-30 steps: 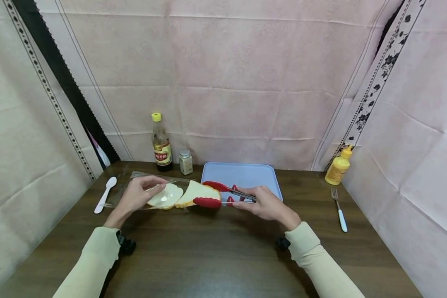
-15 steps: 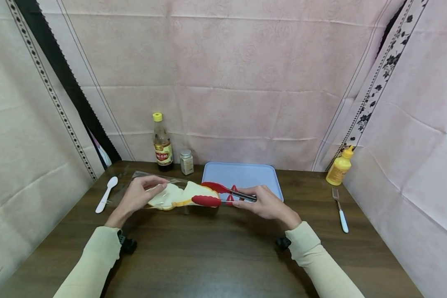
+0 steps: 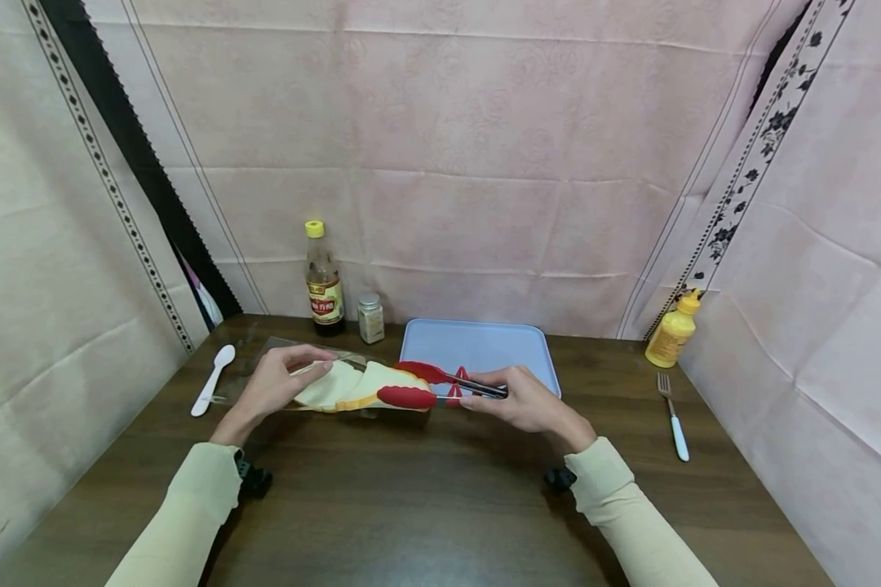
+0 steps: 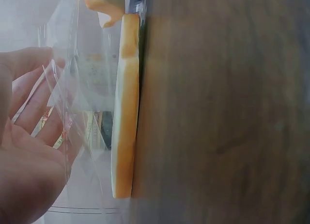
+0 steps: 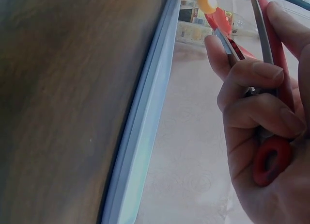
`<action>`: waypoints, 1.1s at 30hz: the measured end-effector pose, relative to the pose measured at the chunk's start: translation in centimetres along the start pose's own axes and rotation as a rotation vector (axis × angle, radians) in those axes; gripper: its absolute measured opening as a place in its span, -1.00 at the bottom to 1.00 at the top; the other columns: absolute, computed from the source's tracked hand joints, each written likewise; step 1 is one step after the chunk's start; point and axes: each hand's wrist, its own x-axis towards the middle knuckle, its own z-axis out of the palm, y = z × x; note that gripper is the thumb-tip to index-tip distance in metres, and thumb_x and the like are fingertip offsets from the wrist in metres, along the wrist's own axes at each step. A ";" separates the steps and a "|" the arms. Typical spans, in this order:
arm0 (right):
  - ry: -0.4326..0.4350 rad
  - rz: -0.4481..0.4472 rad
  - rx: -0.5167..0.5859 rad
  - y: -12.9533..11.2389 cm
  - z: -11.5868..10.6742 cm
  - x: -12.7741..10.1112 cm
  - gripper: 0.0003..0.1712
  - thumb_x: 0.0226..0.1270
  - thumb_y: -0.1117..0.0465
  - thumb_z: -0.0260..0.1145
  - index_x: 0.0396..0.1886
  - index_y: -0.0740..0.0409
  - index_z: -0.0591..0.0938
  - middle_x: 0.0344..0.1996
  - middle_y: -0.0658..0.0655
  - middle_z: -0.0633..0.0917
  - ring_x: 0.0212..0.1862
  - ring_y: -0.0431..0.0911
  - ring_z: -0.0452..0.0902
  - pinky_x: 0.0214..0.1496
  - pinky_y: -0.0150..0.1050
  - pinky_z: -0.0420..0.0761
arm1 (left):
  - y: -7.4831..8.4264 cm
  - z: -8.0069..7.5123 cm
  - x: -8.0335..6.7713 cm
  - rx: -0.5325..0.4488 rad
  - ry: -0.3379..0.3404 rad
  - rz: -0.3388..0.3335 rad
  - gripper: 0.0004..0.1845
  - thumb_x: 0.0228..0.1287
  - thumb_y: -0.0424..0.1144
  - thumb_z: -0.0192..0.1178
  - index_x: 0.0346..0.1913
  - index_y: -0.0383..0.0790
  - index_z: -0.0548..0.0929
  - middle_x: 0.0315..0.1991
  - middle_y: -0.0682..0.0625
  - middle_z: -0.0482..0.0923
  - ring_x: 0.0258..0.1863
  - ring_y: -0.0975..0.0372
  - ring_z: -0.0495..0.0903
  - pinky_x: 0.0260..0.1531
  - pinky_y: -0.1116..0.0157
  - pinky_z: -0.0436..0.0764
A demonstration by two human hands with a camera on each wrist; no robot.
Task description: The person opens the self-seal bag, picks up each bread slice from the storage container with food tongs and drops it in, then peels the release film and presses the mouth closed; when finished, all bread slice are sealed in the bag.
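Right hand (image 3: 524,401) fingers curl round the handles of the red tongs (image 3: 440,385), squeezing them so the two red tips close on a slice of bread (image 3: 391,381) at the mouth of a clear plastic bag (image 3: 279,367). That slice lies half out of the bag, just above the wooden table (image 3: 426,489) and short of the near-left corner of the blue tray (image 3: 484,342). Left hand (image 3: 275,381) pinches the top of the bag, thumb and fingers bent over the film, with a second slice (image 3: 330,387) inside, under its fingers. Soft bread is the chief risk: too hard a squeeze would likely dent or tear it, while too light a one could let it slip from the smooth tips onto the table. If the left hand loosens, the bag may drag along with the slice, and the second slice could slide out after it. A swing towards the tray with the slice hanging by one edge might fold or drop it. Farther off, a brown bottle (image 3: 324,281) and a small jar (image 3: 370,317) stand near the tray's back-left corner, a white spoon (image 3: 213,379) lies to the left, and a fork (image 3: 671,416) and yellow squeeze bottle (image 3: 671,330) to the right, all well apart from the hands.
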 end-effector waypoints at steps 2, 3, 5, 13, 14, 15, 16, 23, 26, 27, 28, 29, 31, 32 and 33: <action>0.000 0.001 0.003 0.0 0.0 0.0 -0.26 0.41 -0.32 0.48 0.46 -0.11 0.66 -0.11 -0.03 0.83 -0.49 -0.16 0.38 -0.54 -0.30 0.44 | 0.0 0.0 0.0 0.005 0.000 0.003 -0.64 0.53 0.04 0.37 0.14 -0.12 0.83 0.17 -0.06 0.81 0.32 -0.06 0.69 0.38 -0.22 0.59; 0.002 0.004 0.005 0.0 -0.1 -0.1 -0.26 0.41 -0.31 0.48 0.46 -0.11 0.66 -0.10 -0.03 0.83 -0.49 -0.16 0.37 -0.54 -0.30 0.44 | 0.0 0.0 0.0 0.006 0.001 0.007 -0.64 0.53 0.04 0.38 0.14 -0.13 0.83 0.17 -0.06 0.81 0.32 -0.06 0.69 0.38 -0.22 0.59; 0.004 0.011 0.010 -0.1 -0.1 -0.1 -0.26 0.41 -0.30 0.49 0.46 -0.11 0.66 -0.06 0.00 0.83 -0.48 -0.15 0.37 -0.54 -0.29 0.44 | 0.0 -0.1 0.0 0.009 0.007 0.015 -0.65 0.53 0.03 0.38 0.14 -0.13 0.83 0.16 -0.06 0.81 0.31 -0.05 0.70 0.37 -0.21 0.60; 0.006 0.034 0.010 -0.1 -0.1 -0.1 -0.26 0.41 -0.31 0.48 0.46 -0.09 0.66 0.06 -0.01 0.80 -0.43 -0.11 0.42 -0.50 -0.28 0.47 | 0.1 -0.2 -0.1 0.012 0.023 0.011 -0.62 0.53 0.07 0.38 0.15 -0.12 0.82 0.15 -0.05 0.81 0.31 -0.06 0.70 0.38 -0.23 0.59; 0.008 0.036 0.011 0.0 -0.1 -0.1 -0.26 0.42 -0.31 0.48 0.46 -0.09 0.66 0.04 -0.01 0.80 -0.44 -0.11 0.41 -0.51 -0.28 0.46 | 0.1 -0.2 -0.1 0.009 0.022 0.009 -0.63 0.53 0.07 0.38 0.15 -0.11 0.82 0.16 -0.06 0.81 0.32 -0.06 0.70 0.38 -0.23 0.58; 0.010 0.037 0.010 -0.1 -0.1 -0.1 -0.26 0.42 -0.31 0.48 0.46 -0.09 0.66 0.03 -0.01 0.80 -0.45 -0.11 0.41 -0.52 -0.28 0.45 | 0.1 -0.2 -0.1 0.006 0.022 0.008 -0.63 0.53 0.07 0.38 0.15 -0.11 0.82 0.16 -0.06 0.81 0.32 -0.07 0.69 0.39 -0.23 0.58; 0.011 0.037 0.008 -0.1 -0.1 -0.2 -0.26 0.42 -0.30 0.48 0.46 -0.09 0.66 0.02 -0.01 0.79 -0.45 -0.11 0.40 -0.51 -0.28 0.45 | 0.0 -0.3 -0.1 0.003 0.022 0.005 -0.63 0.52 0.07 0.38 0.14 -0.09 0.82 0.17 -0.06 0.80 0.33 -0.07 0.69 0.39 -0.23 0.57; 0.016 0.049 0.030 -0.1 -0.2 -0.1 -0.26 0.42 -0.31 0.47 0.47 -0.09 0.65 0.07 0.00 0.79 -0.37 -0.09 0.43 -0.50 -0.27 0.44 | 0.0 -0.3 0.0 -0.008 0.013 0.012 -0.68 0.52 0.07 0.38 0.12 -0.03 0.83 0.18 -0.04 0.80 0.32 -0.05 0.69 0.39 -0.22 0.58; 0.031 0.055 0.037 0.1 -0.1 0.1 -0.25 0.41 -0.32 0.48 0.48 -0.10 0.65 0.15 -0.01 0.80 -0.27 -0.09 0.49 -0.49 -0.28 0.44 | -0.1 -0.3 0.0 -0.011 0.003 0.020 -0.67 0.53 0.06 0.38 0.13 -0.06 0.83 0.17 -0.03 0.81 0.32 -0.04 0.70 0.39 -0.22 0.58; 0.037 0.057 0.037 0.1 -0.1 0.3 -0.24 0.41 -0.33 0.48 0.48 -0.11 0.64 0.16 -0.02 0.80 -0.25 -0.08 0.49 -0.49 -0.27 0.44 | -0.1 -0.3 0.0 -0.012 0.000 0.020 -0.66 0.53 0.06 0.38 0.13 -0.07 0.83 0.17 -0.03 0.81 0.32 -0.04 0.70 0.39 -0.22 0.58; 0.042 0.058 0.034 0.2 0.0 0.4 -0.24 0.40 -0.34 0.48 0.48 -0.13 0.64 0.17 -0.04 0.80 -0.25 -0.08 0.49 -0.49 -0.28 0.43 | -0.1 -0.2 0.0 -0.013 -0.003 0.019 -0.65 0.53 0.06 0.37 0.14 -0.09 0.83 0.17 -0.03 0.81 0.32 -0.04 0.70 0.38 -0.22 0.58; 0.046 0.058 0.035 0.3 0.1 0.5 -0.23 0.40 -0.35 0.47 0.48 -0.13 0.65 0.20 -0.06 0.79 -0.23 -0.10 0.51 -0.49 -0.28 0.43 | -0.1 -0.2 0.0 -0.013 -0.006 0.018 -0.64 0.54 0.05 0.37 0.15 -0.11 0.83 0.17 -0.03 0.81 0.32 -0.04 0.70 0.39 -0.23 0.58; 0.045 0.055 0.042 0.4 0.2 0.7 -0.23 0.39 -0.36 0.47 0.47 -0.13 0.65 0.19 -0.04 0.81 -0.30 -0.09 0.48 -0.51 -0.28 0.42 | -0.2 -0.2 0.0 -0.014 -0.010 0.013 -0.62 0.54 0.05 0.37 0.16 -0.13 0.82 0.17 -0.03 0.81 0.32 -0.05 0.70 0.39 -0.22 0.58; 0.044 0.053 0.041 0.4 0.3 0.7 -0.23 0.39 -0.36 0.47 0.47 -0.14 0.65 0.20 -0.04 0.81 -0.32 -0.09 0.47 -0.51 -0.28 0.41 | -0.2 -0.1 0.0 -0.015 -0.010 0.010 -0.62 0.54 0.05 0.37 0.16 -0.14 0.82 0.17 -0.02 0.81 0.32 -0.05 0.70 0.38 -0.22 0.59; 0.042 0.051 0.044 0.5 0.4 0.8 -0.23 0.39 -0.36 0.47 0.47 -0.14 0.65 0.19 -0.04 0.81 -0.34 -0.10 0.46 -0.52 -0.29 0.41 | -0.2 -0.1 0.0 -0.016 -0.011 0.008 -0.62 0.54 0.05 0.37 0.16 -0.14 0.82 0.17 -0.03 0.81 0.32 -0.05 0.70 0.38 -0.22 0.58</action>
